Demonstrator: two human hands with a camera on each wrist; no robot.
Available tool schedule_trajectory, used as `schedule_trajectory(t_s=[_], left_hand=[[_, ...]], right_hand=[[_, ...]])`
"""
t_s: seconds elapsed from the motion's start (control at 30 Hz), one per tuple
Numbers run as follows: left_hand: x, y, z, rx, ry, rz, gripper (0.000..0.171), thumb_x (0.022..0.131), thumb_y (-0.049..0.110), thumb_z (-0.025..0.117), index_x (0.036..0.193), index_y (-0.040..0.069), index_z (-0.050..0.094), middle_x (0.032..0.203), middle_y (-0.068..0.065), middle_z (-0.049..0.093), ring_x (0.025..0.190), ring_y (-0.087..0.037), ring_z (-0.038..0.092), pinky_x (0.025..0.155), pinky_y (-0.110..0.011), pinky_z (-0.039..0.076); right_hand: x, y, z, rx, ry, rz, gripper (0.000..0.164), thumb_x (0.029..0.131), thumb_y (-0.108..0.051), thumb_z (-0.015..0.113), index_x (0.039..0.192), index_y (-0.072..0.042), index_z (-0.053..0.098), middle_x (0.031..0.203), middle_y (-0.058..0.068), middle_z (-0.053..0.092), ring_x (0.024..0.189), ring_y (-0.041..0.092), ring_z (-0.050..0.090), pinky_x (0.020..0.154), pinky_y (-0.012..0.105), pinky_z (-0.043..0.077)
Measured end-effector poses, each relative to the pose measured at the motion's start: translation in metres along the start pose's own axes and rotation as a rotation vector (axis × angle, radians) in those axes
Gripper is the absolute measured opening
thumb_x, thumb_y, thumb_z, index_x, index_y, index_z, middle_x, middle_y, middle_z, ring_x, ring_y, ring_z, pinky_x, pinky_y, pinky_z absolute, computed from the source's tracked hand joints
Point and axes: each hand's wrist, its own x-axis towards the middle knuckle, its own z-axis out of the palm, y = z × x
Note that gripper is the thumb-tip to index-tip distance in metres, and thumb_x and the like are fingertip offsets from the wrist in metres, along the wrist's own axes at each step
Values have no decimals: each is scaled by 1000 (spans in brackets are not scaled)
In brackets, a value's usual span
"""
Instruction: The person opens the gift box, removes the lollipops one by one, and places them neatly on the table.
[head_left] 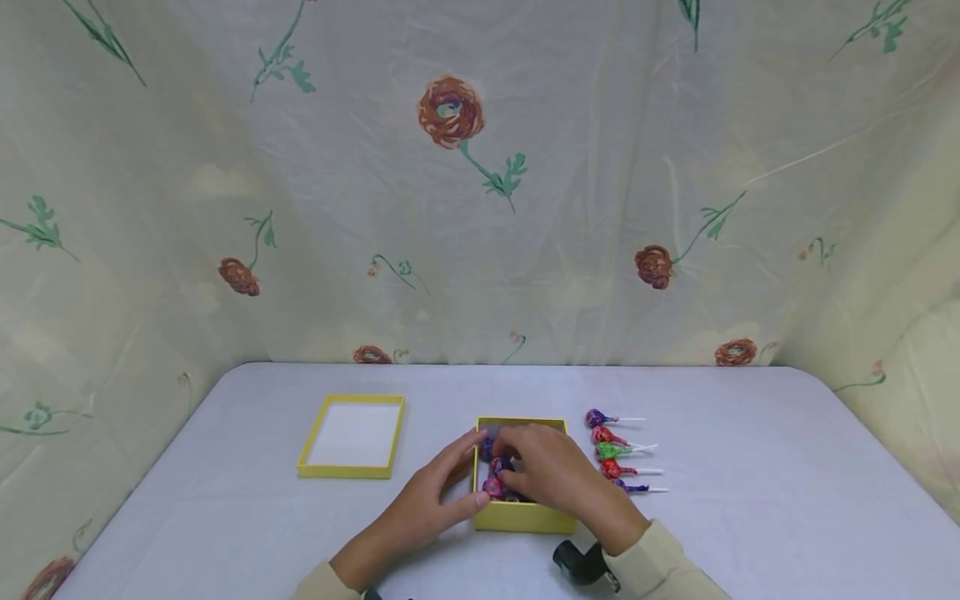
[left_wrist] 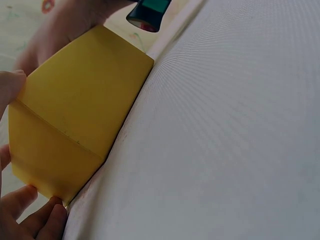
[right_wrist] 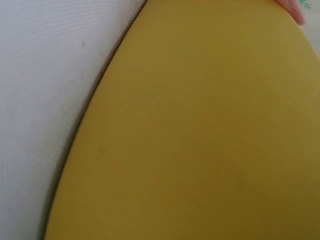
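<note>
An open yellow box [head_left: 525, 518] holding wrapped lollipops [head_left: 492, 487] stands in the middle of the table. My left hand [head_left: 431, 496] lies along its left side, the fairly straight thumb at the near corner and the fingertips touching the wall. In the left wrist view those fingertips [left_wrist: 54, 202] meet the lower part of the yellow wall. My right hand [head_left: 551, 467] reaches in over the right rim, finger and thumb pinching a dark wrapped lollipop [head_left: 500, 467]. The right wrist view is filled by the box wall [right_wrist: 190, 125], so the right fingers are hidden there.
Several lollipops lie in a column right of the box, sticks pointing right, including a green lollipop [head_left: 611, 451] and a purple lollipop [head_left: 597, 418]. The yellow-rimmed box lid [head_left: 351, 472] lies inside up to the left. Flowered cloth [head_left: 525, 250] hangs behind the white table [head_left: 750, 500].
</note>
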Motion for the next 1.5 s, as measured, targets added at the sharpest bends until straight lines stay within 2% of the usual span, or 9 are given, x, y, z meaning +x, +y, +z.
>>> schedule_trajectory(t_s=[0.2, 0.3, 0.53, 0.8, 1.0, 1.13, 1.37, 1.5], left_hand=[[4, -23, 2, 18, 10, 12, 67, 93, 24, 64, 151, 29, 30, 157, 2, 26, 138, -19, 36, 114, -35, 32], [6, -30, 2, 19, 6, 17, 67, 93, 27, 64, 151, 31, 30, 157, 3, 26, 138, -18, 36, 114, -33, 32], [4, -28, 1, 32, 8, 8, 67, 93, 28, 65, 150, 34, 30, 156, 2, 27, 137, -18, 38, 114, -35, 32], [4, -28, 1, 34, 12, -11, 66, 93, 29, 64, 149, 39, 30, 156, 4, 27, 137, -17, 37, 114, -36, 32], [5, -28, 2, 30, 5, -14, 66, 94, 30, 63, 149, 37, 29, 156, 5, 27, 137, -18, 37, 114, -37, 32], [5, -29, 2, 25, -1, -13, 66, 94, 29, 63, 150, 35, 29, 156, 5, 26, 138, -19, 37, 114, -36, 32], [4, -29, 2, 35, 7, -23, 68, 93, 29, 64, 152, 29, 29, 157, 3, 26, 138, -18, 36, 114, -35, 31], [4, -29, 2, 46, 11, -25, 68, 93, 30, 64, 152, 29, 29, 157, 4, 26, 138, -16, 36, 114, -34, 31]], right_hand=[[0, 0, -2, 31, 11, -14, 15, 80, -19, 77, 90, -19, 66, 91, -5, 67, 86, 12, 60, 78, 34, 55], [-1, 1, -4, 58, 11, -18, 16, 80, -19, 78, 92, -20, 66, 96, -5, 68, 91, 12, 62, 83, 35, 56], [-2, -2, -8, 89, 26, -28, 18, 81, -19, 78, 95, -21, 66, 100, -5, 68, 96, 12, 61, 87, 34, 55], [-6, -8, -20, 81, 100, -84, 23, 81, -18, 79, 101, -19, 67, 99, -8, 67, 95, 8, 61, 86, 31, 55], [-11, -12, -32, 91, 164, -131, 25, 80, -16, 79, 103, -18, 68, 98, -10, 66, 93, 6, 59, 84, 26, 56], [-15, -13, -42, 115, 181, -148, 26, 80, -14, 80, 103, -15, 68, 99, -8, 67, 94, 8, 60, 85, 29, 57], [-22, -7, -57, 91, 200, -154, 25, 81, -16, 79, 103, -16, 67, 99, -9, 65, 94, 10, 60, 84, 29, 57], [-25, 0, -65, 80, 228, -156, 25, 81, -13, 79, 102, -17, 66, 98, -10, 66, 93, 13, 61, 83, 30, 57]])
